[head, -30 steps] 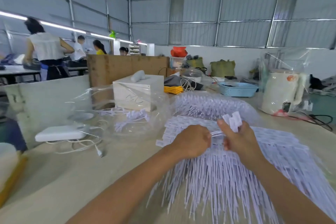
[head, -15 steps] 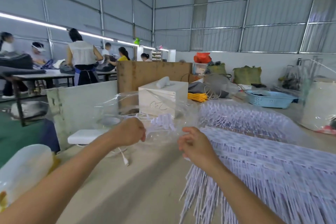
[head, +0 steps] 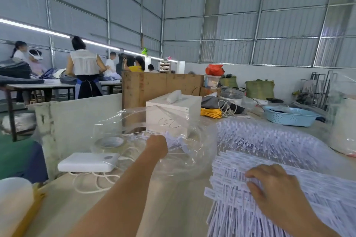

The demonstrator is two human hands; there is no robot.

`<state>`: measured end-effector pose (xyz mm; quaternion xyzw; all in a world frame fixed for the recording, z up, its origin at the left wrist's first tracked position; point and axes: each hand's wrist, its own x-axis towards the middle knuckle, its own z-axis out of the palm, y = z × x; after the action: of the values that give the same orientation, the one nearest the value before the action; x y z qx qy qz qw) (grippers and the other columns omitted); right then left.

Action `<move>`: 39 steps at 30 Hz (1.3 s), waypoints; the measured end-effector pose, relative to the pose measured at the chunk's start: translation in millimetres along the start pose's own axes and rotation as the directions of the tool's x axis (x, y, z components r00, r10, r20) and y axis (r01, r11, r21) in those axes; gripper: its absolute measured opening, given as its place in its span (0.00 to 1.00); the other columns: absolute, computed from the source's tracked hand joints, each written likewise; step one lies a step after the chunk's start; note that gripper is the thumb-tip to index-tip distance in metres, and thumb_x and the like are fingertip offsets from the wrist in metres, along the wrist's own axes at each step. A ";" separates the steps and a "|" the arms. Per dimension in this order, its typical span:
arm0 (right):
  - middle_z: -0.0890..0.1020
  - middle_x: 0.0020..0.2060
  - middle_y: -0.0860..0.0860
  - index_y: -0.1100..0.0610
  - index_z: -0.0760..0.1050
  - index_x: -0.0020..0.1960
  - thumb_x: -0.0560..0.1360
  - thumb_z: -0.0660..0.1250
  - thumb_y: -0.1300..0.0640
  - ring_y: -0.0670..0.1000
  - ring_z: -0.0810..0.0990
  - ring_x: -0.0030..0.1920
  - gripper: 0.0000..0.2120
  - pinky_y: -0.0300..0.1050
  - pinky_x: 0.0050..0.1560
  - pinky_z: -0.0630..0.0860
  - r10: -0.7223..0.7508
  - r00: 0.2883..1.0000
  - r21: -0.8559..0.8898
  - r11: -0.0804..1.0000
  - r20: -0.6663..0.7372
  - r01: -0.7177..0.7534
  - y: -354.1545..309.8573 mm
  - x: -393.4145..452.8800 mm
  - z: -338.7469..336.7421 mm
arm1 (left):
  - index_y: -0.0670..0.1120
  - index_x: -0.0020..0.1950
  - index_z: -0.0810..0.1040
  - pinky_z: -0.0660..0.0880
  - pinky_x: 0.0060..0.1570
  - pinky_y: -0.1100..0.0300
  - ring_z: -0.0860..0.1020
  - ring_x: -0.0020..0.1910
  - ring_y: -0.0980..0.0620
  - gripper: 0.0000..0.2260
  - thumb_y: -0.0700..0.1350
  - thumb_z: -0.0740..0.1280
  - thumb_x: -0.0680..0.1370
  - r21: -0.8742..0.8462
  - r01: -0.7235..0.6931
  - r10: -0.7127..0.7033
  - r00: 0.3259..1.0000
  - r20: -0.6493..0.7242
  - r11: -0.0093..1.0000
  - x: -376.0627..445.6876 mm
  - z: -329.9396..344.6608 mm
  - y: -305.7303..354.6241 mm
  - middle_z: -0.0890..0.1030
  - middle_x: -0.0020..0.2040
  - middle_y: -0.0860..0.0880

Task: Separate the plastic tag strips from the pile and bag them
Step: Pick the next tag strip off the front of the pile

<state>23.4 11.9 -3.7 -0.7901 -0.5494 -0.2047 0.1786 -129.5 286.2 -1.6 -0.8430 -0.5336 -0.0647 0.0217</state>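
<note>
Clear plastic of the bag (head: 154, 121) billows on the table (head: 173, 208), and the left hand (head: 157, 145) reaches into its mouth, fingers curled round a small bunch of white tag strips (head: 173, 141) already inside. To the right, the big pile of tag strips (head: 279, 152) lies fanned over the table; the right hand (head: 269, 184) rests on its near layer, fingers bent and pressing the tags. A white power bank (head: 88, 161) sits just left of the bag.

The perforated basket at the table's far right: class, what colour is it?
Light blue basket, seen in the head view.
</note>
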 end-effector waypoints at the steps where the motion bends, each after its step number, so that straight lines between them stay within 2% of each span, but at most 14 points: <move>1: 0.78 0.50 0.40 0.42 0.77 0.51 0.74 0.68 0.51 0.50 0.75 0.57 0.07 0.48 0.49 0.72 0.020 0.999 0.014 1.000 -0.030 -0.020 5.6 -3.0 -2.4 | 0.40 0.62 0.73 0.66 0.63 0.57 0.70 0.65 0.45 0.13 0.38 0.58 0.78 0.020 -0.016 0.015 0.999 0.039 1.000 0.9 7.5 4.1 0.74 0.63 0.42; 4: 0.74 0.54 0.37 0.40 0.74 0.54 0.75 0.64 0.46 0.46 0.72 0.60 0.07 0.44 0.51 0.71 0.027 0.999 -0.013 1.000 0.021 -0.027 14.6 -13.9 -5.5 | 0.41 0.64 0.71 0.63 0.65 0.53 0.65 0.66 0.43 0.15 0.40 0.57 0.78 0.087 -0.065 0.057 0.994 0.096 0.994 1.7 25.5 10.6 0.70 0.65 0.42; 8: 0.77 0.53 0.40 0.46 0.79 0.52 0.76 0.65 0.49 0.47 0.75 0.57 0.07 0.44 0.51 0.75 -0.002 1.000 0.082 0.997 0.011 0.001 18.9 -18.3 -7.3 | 0.43 0.68 0.67 0.62 0.66 0.48 0.61 0.69 0.43 0.18 0.42 0.57 0.78 0.168 -0.052 0.045 0.998 0.043 0.984 -15.8 4.0 16.8 0.64 0.68 0.42; 11: 0.73 0.57 0.37 0.44 0.75 0.58 0.78 0.58 0.45 0.43 0.70 0.60 0.12 0.37 0.58 0.70 -0.058 0.996 0.088 0.995 0.070 0.052 27.4 -15.7 -5.9 | 0.44 0.67 0.68 0.62 0.64 0.46 0.63 0.68 0.43 0.17 0.45 0.59 0.78 0.272 -0.074 0.071 0.997 0.021 0.960 -48.2 -31.1 32.6 0.67 0.66 0.43; 13: 0.75 0.57 0.40 0.47 0.75 0.59 0.78 0.61 0.47 0.45 0.71 0.60 0.13 0.38 0.61 0.67 -0.028 0.995 0.170 0.985 0.094 0.012 36.1 -15.3 -8.2 | 0.47 0.63 0.72 0.64 0.61 0.49 0.68 0.63 0.45 0.15 0.48 0.59 0.79 0.292 -0.153 0.178 0.982 -0.061 0.944 -76.1 -49.6 50.5 0.72 0.61 0.46; 15: 0.78 0.55 0.45 0.52 0.78 0.57 0.76 0.65 0.51 0.48 0.73 0.58 0.11 0.34 0.58 0.65 0.045 0.997 0.240 0.969 0.058 -0.058 48.7 -17.5 -13.8 | 0.47 0.61 0.75 0.66 0.58 0.51 0.72 0.60 0.46 0.14 0.51 0.60 0.79 0.168 -0.353 0.382 0.903 -0.197 0.920 -107.5 -59.5 74.7 0.75 0.58 0.47; 16: 0.79 0.55 0.48 0.54 0.79 0.56 0.76 0.66 0.54 0.49 0.75 0.57 0.10 0.32 0.56 0.64 0.105 0.994 0.275 0.955 0.038 -0.112 57.2 -20.6 -18.5 | 0.48 0.60 0.76 0.67 0.58 0.52 0.73 0.59 0.47 0.13 0.50 0.60 0.79 0.038 -0.494 0.487 0.836 -0.255 0.868 -123.1 -60.6 89.3 0.76 0.58 0.48; 18: 0.81 0.52 0.51 0.58 0.80 0.53 0.74 0.68 0.59 0.49 0.77 0.54 0.09 0.29 0.52 0.65 0.220 0.975 0.340 0.915 0.033 -0.218 72.5 -29.2 -30.7 | 0.50 0.59 0.79 0.70 0.58 0.54 0.73 0.58 0.49 0.11 0.48 0.62 0.79 -0.187 -0.701 0.639 0.707 -0.303 0.688 -151.7 -57.3 118.2 0.77 0.57 0.49; 19: 0.82 0.51 0.52 0.59 0.80 0.52 0.74 0.68 0.61 0.50 0.78 0.53 0.08 0.29 0.52 0.66 0.260 0.965 0.357 0.898 0.039 -0.257 81.2 -36.6 -37.2 | 0.50 0.60 0.79 0.69 0.58 0.54 0.73 0.59 0.49 0.11 0.48 0.62 0.79 -0.215 -0.749 0.688 0.662 -0.299 0.627 -163.2 -52.4 134.5 0.77 0.57 0.49; 21: 0.82 0.50 0.52 0.60 0.80 0.52 0.74 0.67 0.62 0.51 0.79 0.54 0.08 0.30 0.52 0.66 0.307 0.949 0.335 0.889 0.067 -0.311 98.0 -52.0 -45.2 | 0.49 0.63 0.76 0.68 0.60 0.54 0.70 0.61 0.47 0.15 0.52 0.61 0.80 -0.184 -0.780 0.743 0.625 -0.239 0.598 -177.3 -38.5 163.4 0.74 0.60 0.48; 24: 0.82 0.52 0.53 0.61 0.80 0.53 0.75 0.66 0.62 0.51 0.79 0.55 0.09 0.30 0.52 0.66 0.352 0.930 0.274 0.888 0.111 -0.369 119.3 -79.7 -56.9 | 0.49 0.70 0.68 0.65 0.63 0.50 0.66 0.65 0.46 0.23 0.58 0.61 0.78 -0.110 -0.782 0.771 0.623 -0.129 0.614 -188.9 -23.5 198.6 0.69 0.63 0.47; 30: 0.81 0.52 0.53 0.57 0.79 0.54 0.76 0.63 0.61 0.53 0.80 0.50 0.10 0.42 0.53 0.74 0.285 0.947 0.185 0.933 0.147 -0.309 128.5 -104.7 -65.1 | 0.49 0.72 0.67 0.65 0.63 0.50 0.64 0.65 0.47 0.28 0.60 0.63 0.76 -0.109 -0.741 0.728 0.672 -0.135 0.663 -190.0 -19.2 220.6 0.70 0.64 0.47; 35: 0.80 0.56 0.53 0.57 0.79 0.56 0.76 0.61 0.60 0.54 0.77 0.55 0.12 0.40 0.55 0.73 0.240 0.964 0.193 0.947 0.110 -0.258 129.9 -107.2 -56.7 | 0.43 0.63 0.75 0.66 0.61 0.54 0.69 0.62 0.45 0.20 0.52 0.69 0.75 -0.273 -0.681 0.660 0.730 -0.180 0.679 -188.7 -22.2 229.0 0.75 0.58 0.44; 39: 0.82 0.53 0.56 0.60 0.79 0.56 0.79 0.60 0.58 0.56 0.78 0.54 0.12 0.41 0.52 0.70 0.278 0.959 0.275 0.919 0.053 -0.282 123.6 -102.4 -57.4 | 0.49 0.58 0.78 0.67 0.56 0.55 0.71 0.58 0.47 0.15 0.52 0.70 0.73 -0.250 -0.694 0.655 0.720 -0.232 0.675 -192.1 -32.9 233.1 0.77 0.56 0.48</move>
<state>100.5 -139.7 -15.1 -0.8286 -0.4555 -0.0923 0.3122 -3.1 10.3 13.1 -0.9663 -0.1640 -0.1891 -0.0598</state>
